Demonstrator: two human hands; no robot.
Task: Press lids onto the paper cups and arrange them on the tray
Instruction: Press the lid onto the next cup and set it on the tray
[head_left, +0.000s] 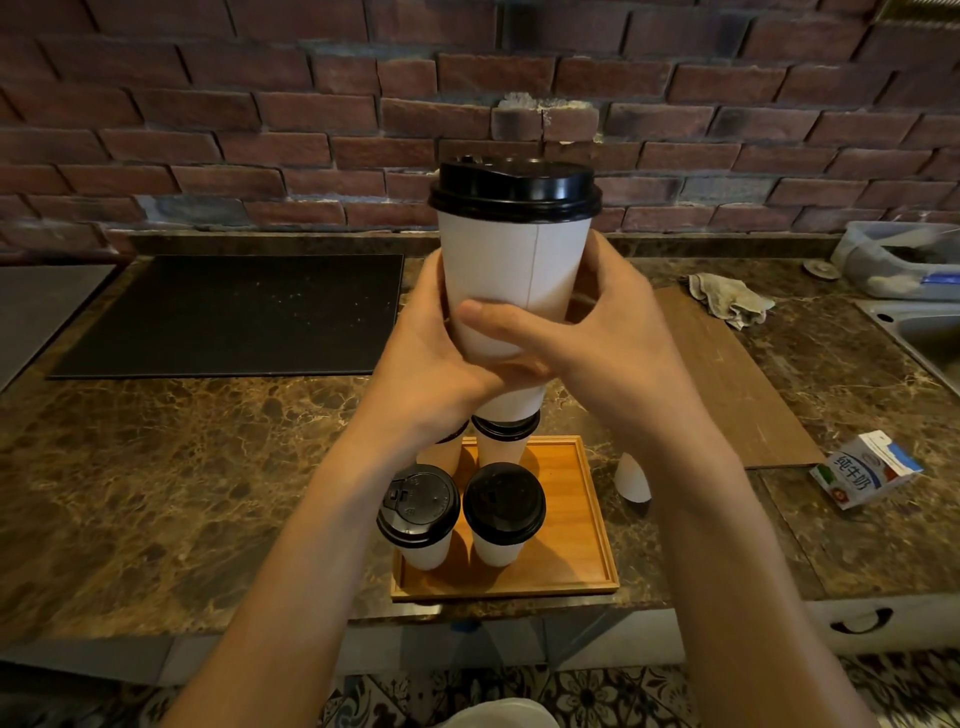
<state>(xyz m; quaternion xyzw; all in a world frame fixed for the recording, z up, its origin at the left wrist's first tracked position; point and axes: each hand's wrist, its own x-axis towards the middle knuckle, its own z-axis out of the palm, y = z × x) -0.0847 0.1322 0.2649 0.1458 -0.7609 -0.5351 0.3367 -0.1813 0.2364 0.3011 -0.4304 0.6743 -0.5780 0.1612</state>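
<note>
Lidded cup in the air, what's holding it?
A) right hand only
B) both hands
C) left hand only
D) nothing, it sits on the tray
B: the left hand and right hand both wrap the cup, raised above the tray.

Lidded cup (511, 280) above tray (587, 519) of 4 cups (504, 512)

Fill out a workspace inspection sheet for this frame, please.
Surface: brown marble counter, wooden tray near its front edge.
Job's things: held cup, black lid on, raised above tray; front-left cup and front-right cup lidded on tray; rear cup lidded, partly hidden; loose cup right of tray, top hidden.
Clutter: milk carton, rag, black mat, wooden board.
Grippers: left hand and right hand both grip held cup.
Cables: nothing seen.
Surroundings: brick wall, sink at right.
</note>
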